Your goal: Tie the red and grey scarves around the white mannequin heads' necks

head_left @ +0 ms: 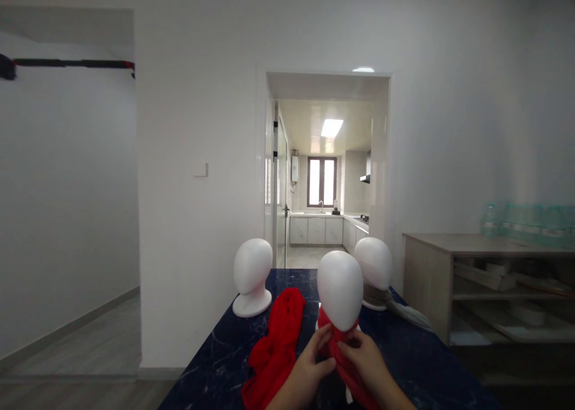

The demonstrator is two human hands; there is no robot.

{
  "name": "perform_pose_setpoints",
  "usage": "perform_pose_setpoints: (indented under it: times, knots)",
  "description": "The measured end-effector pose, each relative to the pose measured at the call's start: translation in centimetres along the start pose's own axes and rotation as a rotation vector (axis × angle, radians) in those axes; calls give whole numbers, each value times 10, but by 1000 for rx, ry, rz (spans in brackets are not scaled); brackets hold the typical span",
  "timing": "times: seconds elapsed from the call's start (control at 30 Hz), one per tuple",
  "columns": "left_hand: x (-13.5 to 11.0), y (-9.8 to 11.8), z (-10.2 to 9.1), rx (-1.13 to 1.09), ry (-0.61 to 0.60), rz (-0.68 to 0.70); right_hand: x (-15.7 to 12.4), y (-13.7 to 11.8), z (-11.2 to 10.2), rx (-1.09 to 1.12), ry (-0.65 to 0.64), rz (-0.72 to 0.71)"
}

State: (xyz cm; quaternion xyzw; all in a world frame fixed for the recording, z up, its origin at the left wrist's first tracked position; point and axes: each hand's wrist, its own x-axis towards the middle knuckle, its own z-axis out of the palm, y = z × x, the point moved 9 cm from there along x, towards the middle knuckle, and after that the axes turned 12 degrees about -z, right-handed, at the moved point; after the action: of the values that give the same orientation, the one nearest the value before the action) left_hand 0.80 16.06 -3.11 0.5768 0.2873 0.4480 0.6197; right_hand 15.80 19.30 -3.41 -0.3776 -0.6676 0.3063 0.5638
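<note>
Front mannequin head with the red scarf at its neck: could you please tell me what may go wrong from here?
The front mannequin head could tip or shift if the left hand and right hand pull unevenly on the red scarf. The separate red cloth lies beside the left forearm, so it might get dragged. The grey cloth trails to the table's right edge and might slip off.
</note>
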Motion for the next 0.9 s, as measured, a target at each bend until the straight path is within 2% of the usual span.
perform_pose_setpoints:
  times: [0.13, 0.27, 0.47, 0.53, 0.63, 0.77, 0.9]
  knots:
    - [-5, 9, 4, 84, 40, 11, -3, -1, 3, 131, -74, 28]
    - [-9, 7, 4, 189, 79, -41, -3, 4, 5, 180, -94, 61]
    - [-7, 10, 0, 162, 103, -14, -10, 49, 6, 293, -2, 371]
    - [-5, 9, -2, 103, 97, -13, -10, 56, 9, 277, -16, 402]
    - [-2, 3, -5, 28, 82, -41, -10, 54, 19, 294, -65, 384]
    - [0, -7, -5, -1, 71, -109, -17, 45, 23, 417, -16, 409]
    - [-1, 0, -14, -8, 165, -68, -23, 39, 19, 663, 44, 491]
